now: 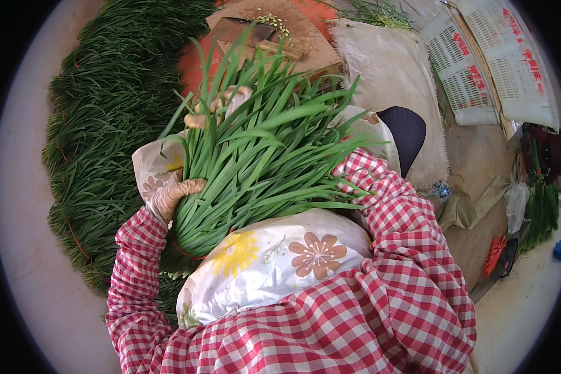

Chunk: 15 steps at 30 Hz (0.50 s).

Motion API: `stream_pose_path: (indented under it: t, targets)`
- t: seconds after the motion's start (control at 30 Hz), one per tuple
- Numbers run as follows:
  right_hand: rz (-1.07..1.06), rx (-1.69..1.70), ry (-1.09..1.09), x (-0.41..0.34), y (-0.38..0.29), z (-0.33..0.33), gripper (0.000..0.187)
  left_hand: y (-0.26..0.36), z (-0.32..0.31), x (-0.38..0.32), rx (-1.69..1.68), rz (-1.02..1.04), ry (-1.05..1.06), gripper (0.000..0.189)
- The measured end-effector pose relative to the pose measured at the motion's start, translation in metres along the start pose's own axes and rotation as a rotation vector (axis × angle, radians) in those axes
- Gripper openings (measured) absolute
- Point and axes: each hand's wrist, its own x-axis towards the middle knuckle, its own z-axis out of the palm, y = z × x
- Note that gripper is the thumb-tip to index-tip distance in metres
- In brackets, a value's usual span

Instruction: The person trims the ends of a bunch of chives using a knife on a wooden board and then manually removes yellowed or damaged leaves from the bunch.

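Observation:
A large loose bunch of green garlic chives (262, 154) lies across my lap, its leaves fanning up and to the right. My left hand (175, 194), in a tan-and-white glove, grips its left side with the thumb over the leaves. At the far side, my gloved right hand (222, 105) curls its fingers around the leaves; they cover much of this hand and its wrist. A red tie (187, 252) shows by the bunch's lower end. Beneath it, a floral plastic apron (271, 262) covers my lap and knees.
Tied bundles of chives (112, 140) are piled along the left. Ahead lies a worn board (299, 23) with cut stem pieces. A whitish woven sack (388, 61), white plastic crates (491, 61) bearing red writing, and red twine (495, 255) are to the right.

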Motion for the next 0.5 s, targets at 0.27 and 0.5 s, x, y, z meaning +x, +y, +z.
stream_pose_path:
  t: [0.27,0.5]
  targets:
    - [0.331,0.002,0.656,0.035,0.038,-0.123,0.025,-0.019,-0.002,-0.038,-0.433,0.223,0.461,0.03]
    - [-0.364,-0.329,0.192,0.044,-0.07,-0.079,0.057,0.005,0.028,-0.054,-0.464,0.154,0.717,0.033]
